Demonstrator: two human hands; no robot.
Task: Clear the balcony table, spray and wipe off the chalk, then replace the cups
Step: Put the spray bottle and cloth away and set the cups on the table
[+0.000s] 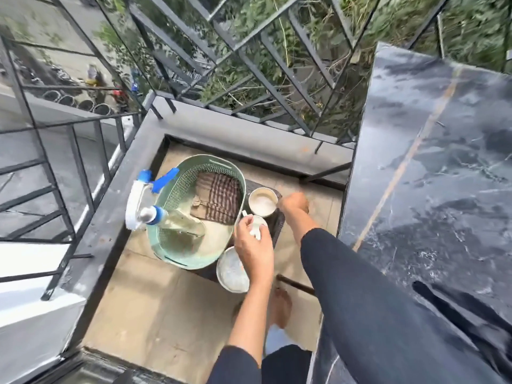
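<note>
On the low dark woven stand (278, 225), left of the black marble-patterned balcony table (429, 162), the left hand (253, 250) curls around a small white handled cup (256, 228), just right of an oval mint-green plastic basket (177, 189). Farther off stands a round cream cup (263, 203); the right hand (294, 202) is just right of it, too blurred to tell its grip. 1 more pale round cup (232, 270) sits nearer. Inside the basket lie a brown checked cloth (219, 199) and a clear spray bottle with a blue-and-white trigger head (171, 220), the head hanging over the left rim
</note>
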